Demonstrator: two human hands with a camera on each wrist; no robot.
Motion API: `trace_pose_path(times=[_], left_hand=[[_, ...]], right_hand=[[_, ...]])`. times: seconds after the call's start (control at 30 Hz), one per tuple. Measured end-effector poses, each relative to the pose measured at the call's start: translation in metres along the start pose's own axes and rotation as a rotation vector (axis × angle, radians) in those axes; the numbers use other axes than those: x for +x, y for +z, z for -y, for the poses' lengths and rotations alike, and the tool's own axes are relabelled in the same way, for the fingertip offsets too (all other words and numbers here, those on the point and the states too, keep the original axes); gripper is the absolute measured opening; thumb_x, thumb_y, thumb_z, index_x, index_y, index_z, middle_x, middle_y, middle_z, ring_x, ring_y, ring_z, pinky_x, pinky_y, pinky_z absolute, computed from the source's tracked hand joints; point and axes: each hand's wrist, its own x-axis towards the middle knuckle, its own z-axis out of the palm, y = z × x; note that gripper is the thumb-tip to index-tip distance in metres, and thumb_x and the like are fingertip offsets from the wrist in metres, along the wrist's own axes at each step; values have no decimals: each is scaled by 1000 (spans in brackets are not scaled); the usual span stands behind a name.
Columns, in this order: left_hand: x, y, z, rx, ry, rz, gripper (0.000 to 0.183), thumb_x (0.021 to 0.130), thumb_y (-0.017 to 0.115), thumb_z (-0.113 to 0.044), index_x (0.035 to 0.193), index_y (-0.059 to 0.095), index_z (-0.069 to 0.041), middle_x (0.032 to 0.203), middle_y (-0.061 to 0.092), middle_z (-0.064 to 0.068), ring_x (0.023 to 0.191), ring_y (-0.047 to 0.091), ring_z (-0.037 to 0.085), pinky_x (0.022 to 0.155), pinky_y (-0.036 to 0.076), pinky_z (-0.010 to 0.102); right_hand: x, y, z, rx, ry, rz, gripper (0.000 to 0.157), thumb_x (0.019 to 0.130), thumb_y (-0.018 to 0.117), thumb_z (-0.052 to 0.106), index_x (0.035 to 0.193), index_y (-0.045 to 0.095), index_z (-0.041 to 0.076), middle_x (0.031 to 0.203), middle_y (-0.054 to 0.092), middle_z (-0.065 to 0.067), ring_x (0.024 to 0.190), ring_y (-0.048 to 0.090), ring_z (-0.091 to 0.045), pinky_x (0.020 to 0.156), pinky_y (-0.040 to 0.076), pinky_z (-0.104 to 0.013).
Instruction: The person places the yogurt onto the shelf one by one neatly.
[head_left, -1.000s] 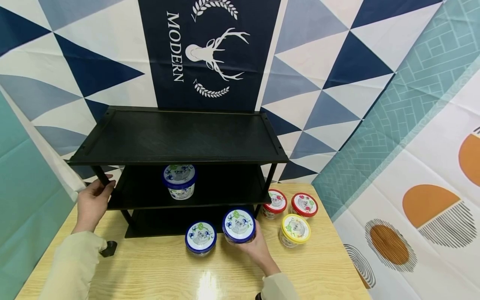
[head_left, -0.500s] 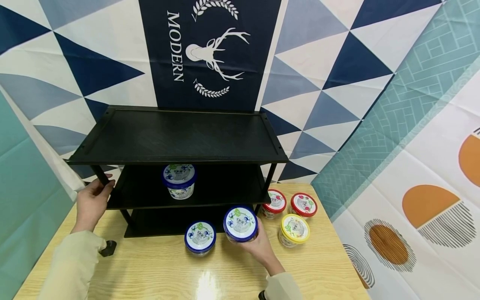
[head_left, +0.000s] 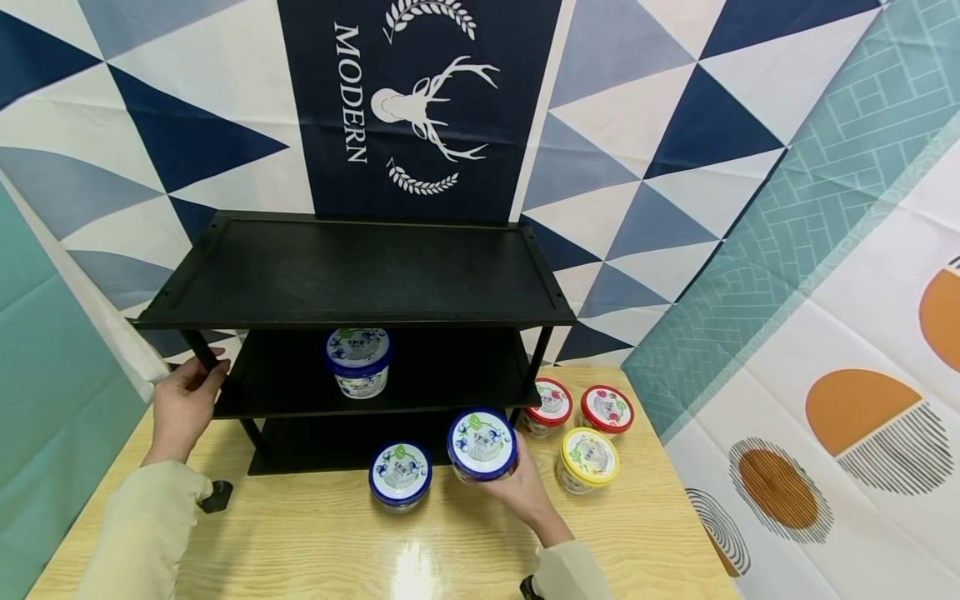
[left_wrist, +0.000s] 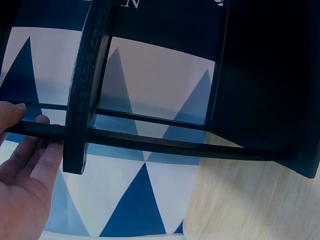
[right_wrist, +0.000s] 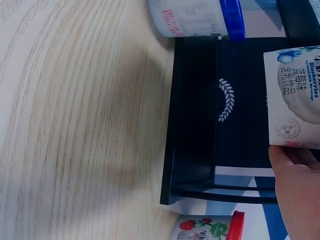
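A three-tier black shelf [head_left: 352, 275] stands on the table. My left hand [head_left: 182, 408] grips its left post, thumb and fingers on either side of the post [left_wrist: 37, 129] in the left wrist view. My right hand [head_left: 525, 487] holds a round blue-lidded tub [head_left: 482, 446] by its side, in front of the lowest tier's right end. "Blueberries" is printed on that tub's wall [right_wrist: 295, 95] in the right wrist view. To its left, a matching blue-lidded tub [head_left: 401, 475] sits on the table. One more blue-lidded tub [head_left: 359, 364] is on the middle tier, left of centre.
Right of the shelf stand two red-lidded tubs [head_left: 608, 409] and a yellow-lidded tub [head_left: 588, 458]. Light wood tabletop [head_left: 322, 533] stretches in front. Patterned cloth [head_left: 600, 167] hangs behind and at both sides. The top tier overhangs the middle one in the head view.
My right hand has shifted slightly right and toward the shelf with the blue-lidded tub. The left hand keeps its grip on the post.
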Motion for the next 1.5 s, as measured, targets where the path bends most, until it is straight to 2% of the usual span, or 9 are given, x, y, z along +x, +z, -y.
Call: trace_pose_path(times=[0.43, 0.8, 1.0, 1.27, 1.33, 1.5], left_hand=[[0, -1, 1, 4, 6, 6, 30, 96, 51, -27, 118, 63, -11, 78, 50, -38, 73, 48, -20, 62, 38, 7], [0, -1, 1, 3, 4, 11, 30, 96, 51, -28, 119, 63, -11, 78, 49, -39, 74, 48, -21, 62, 38, 7], [0, 0, 0, 3, 10, 1, 29, 96, 52, -28, 117, 63, -11, 77, 50, -38, 72, 48, -19, 61, 38, 7], [0, 0, 1, 7, 18, -1, 29, 96, 52, -28, 116, 64, -11, 76, 50, -37, 71, 48, -18, 60, 38, 9], [0, 0, 1, 7, 18, -1, 29, 96, 52, -28, 116, 64, -11, 76, 50, -37, 71, 48, -18, 60, 38, 9], [-1, 0, 1, 5, 16, 5, 29, 96, 52, -29, 116, 64, -13, 76, 50, -36, 71, 49, -17, 60, 38, 9]], right_hand=[[1, -5, 9, -19, -66, 24, 93, 61, 86, 10, 139, 36, 8, 134, 48, -14, 126, 44, -33, 105, 31, -52], [2, -9, 17, -13, -66, 33, 91, 61, 88, 13, 138, 38, 13, 133, 49, -9, 126, 45, -29, 105, 32, -49], [2, -11, 25, 6, -90, 37, 92, 59, 88, 8, 137, 39, 10, 131, 50, -9, 124, 46, -28, 104, 33, -45], [6, -15, 30, -14, -102, 67, 89, 61, 87, 12, 136, 39, 13, 129, 51, -10, 123, 48, -30, 103, 35, -47], [5, -16, 40, 0, -95, 84, 88, 62, 86, 10, 136, 39, 10, 130, 51, -11, 123, 47, -31, 103, 35, -47], [5, -17, 47, 5, -96, 79, 88, 62, 85, 8, 136, 39, 7, 130, 50, -14, 123, 47, -32, 103, 34, -49]])
